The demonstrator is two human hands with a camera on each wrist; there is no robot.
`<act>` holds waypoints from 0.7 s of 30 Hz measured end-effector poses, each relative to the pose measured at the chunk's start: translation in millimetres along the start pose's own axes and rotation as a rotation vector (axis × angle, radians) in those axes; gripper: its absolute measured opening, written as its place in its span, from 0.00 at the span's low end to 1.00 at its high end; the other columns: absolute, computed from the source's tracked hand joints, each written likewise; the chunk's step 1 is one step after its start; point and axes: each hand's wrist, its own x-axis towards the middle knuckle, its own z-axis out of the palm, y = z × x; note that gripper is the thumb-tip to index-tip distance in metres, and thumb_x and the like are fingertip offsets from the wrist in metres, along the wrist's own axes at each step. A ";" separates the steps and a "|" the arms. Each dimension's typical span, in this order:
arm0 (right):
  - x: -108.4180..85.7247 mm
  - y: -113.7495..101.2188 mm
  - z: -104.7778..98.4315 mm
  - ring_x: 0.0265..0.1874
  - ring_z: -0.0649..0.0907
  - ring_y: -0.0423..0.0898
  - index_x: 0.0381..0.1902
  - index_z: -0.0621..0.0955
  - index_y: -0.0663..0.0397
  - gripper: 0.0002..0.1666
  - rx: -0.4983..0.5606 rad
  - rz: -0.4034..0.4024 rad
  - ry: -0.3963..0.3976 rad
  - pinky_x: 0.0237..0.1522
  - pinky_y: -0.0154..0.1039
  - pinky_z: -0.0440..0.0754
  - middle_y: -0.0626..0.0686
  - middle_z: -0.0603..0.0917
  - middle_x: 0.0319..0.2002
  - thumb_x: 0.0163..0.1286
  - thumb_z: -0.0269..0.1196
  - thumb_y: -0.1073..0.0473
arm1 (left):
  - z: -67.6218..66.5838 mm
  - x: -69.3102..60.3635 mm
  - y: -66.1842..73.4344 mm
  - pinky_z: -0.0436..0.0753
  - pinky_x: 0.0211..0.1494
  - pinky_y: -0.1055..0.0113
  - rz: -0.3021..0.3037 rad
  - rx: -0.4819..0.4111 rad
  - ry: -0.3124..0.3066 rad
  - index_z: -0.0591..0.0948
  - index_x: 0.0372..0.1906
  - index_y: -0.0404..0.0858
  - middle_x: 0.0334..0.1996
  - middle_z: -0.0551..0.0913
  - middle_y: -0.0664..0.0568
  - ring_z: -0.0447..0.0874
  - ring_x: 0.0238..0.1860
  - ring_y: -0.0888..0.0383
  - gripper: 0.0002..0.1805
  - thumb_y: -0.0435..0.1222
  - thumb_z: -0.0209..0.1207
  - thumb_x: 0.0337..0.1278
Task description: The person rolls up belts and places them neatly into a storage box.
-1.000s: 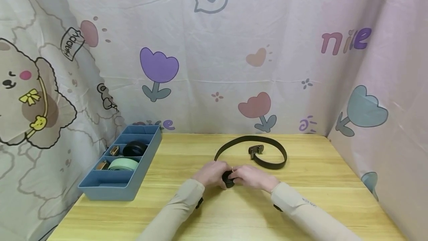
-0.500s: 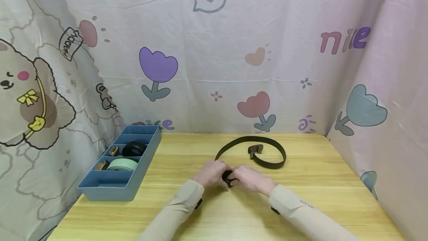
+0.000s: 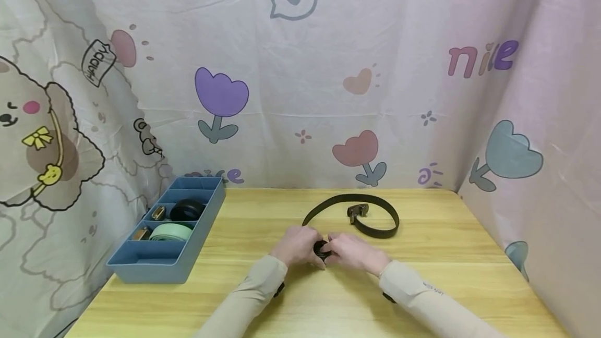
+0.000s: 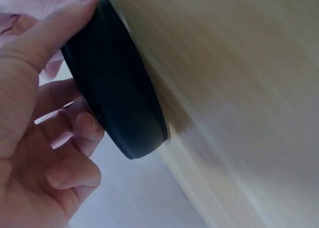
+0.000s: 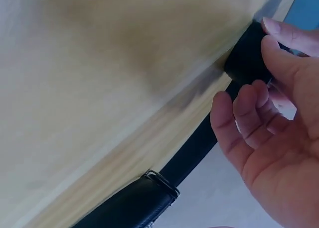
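Observation:
A black belt [image 3: 349, 198] stretches in a wide loop over the table, its near end rolled into a small coil [image 3: 322, 249] between both hands. My left hand [image 3: 297, 245] grips the coil from the left; in the left wrist view its thumb lies along the upper edge of the belt's coil [image 4: 114, 83]. From the other side my right hand [image 3: 356, 253] pinches the coil, its remaining fingers curled loosely below in the right wrist view. The metal buckle [image 3: 358, 212] lies inside the loop at the far end. Fingers hide part of the coil.
A blue compartment tray [image 3: 199, 244] stands at the table's left side. It holds a rolled black belt [image 3: 187, 209] and a rolled pale green belt [image 3: 170, 232], each with a gold-coloured buckle beside it. Printed curtains hang behind and at both sides.
The belt's loose loop has slid slightly nearer to the hands. Both hands stay at the coil, with small shifts of the fingers.

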 end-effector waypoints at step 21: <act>3.7 -12.5 2.2 0.28 0.74 0.35 0.32 0.84 0.43 0.05 -0.021 0.035 0.060 0.32 0.30 0.75 0.42 0.78 0.32 0.64 0.67 0.51 | -3.0 -1.1 0.9 0.66 0.23 0.71 0.011 -0.016 -0.006 0.78 0.19 0.53 0.17 0.74 0.68 0.68 0.20 0.68 0.19 0.53 0.78 0.27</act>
